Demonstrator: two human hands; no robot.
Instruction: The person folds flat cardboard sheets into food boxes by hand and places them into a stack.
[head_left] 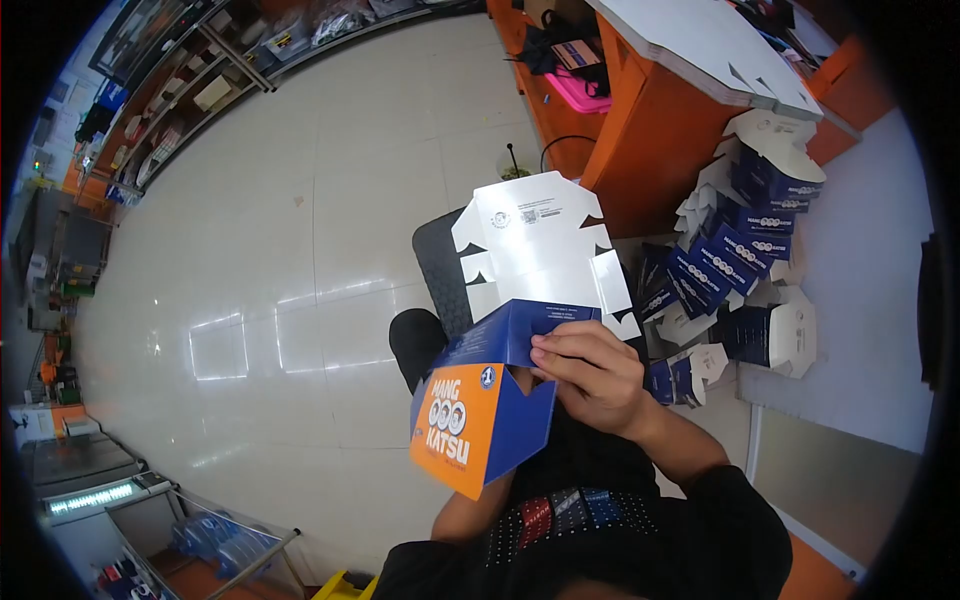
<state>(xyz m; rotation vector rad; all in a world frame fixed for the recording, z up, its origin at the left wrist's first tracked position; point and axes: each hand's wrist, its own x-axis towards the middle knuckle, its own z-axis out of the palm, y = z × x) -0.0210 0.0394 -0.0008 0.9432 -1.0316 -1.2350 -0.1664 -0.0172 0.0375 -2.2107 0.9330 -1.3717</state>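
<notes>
A partly folded food carton, with an orange front panel lettered "MANG KATSU" and dark blue sides, is tilted in front of my body. My right hand is closed on its blue upper flap, thumb and fingers pinching the edge near a corner. Behind the carton my left hand is hidden; only the left forearm shows below it. Just beyond the carton lies a flat, unfolded carton blank, white side up, with notched flaps and small print. Its near edge is covered by the carton I hold.
Several folded blue cartons are piled on the right, beside an orange desk. A stack of flat white blanks lies on the desk. A pink item sits on its shelf. Glossy tiled floor stretches left towards shelving.
</notes>
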